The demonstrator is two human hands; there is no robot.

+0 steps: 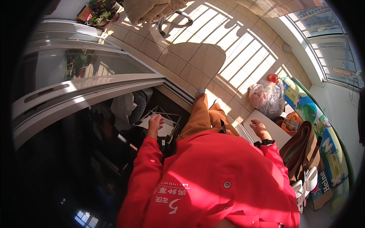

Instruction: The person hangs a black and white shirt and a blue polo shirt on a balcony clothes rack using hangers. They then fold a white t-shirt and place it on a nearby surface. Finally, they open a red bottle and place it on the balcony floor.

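Note:
My left hand hangs beside my hip, fingers loosely bent and a little apart, with nothing visible in it. Below it lies a white flat surface on a thin metal frame, just inside the doorway. On the other side, my right hand hangs free, its fingers relaxed and slightly curled, also without anything visible in it. A black band circles that wrist. Under the right hand is a white box-like surface; I cannot tell whether they touch.
I stand at a sliding door frame, its track by my feet. Ahead is a sunlit tiled floor with a metal-legged chair and potted plants. To the right are a plastic bag, brown straps and a colourful folded mat.

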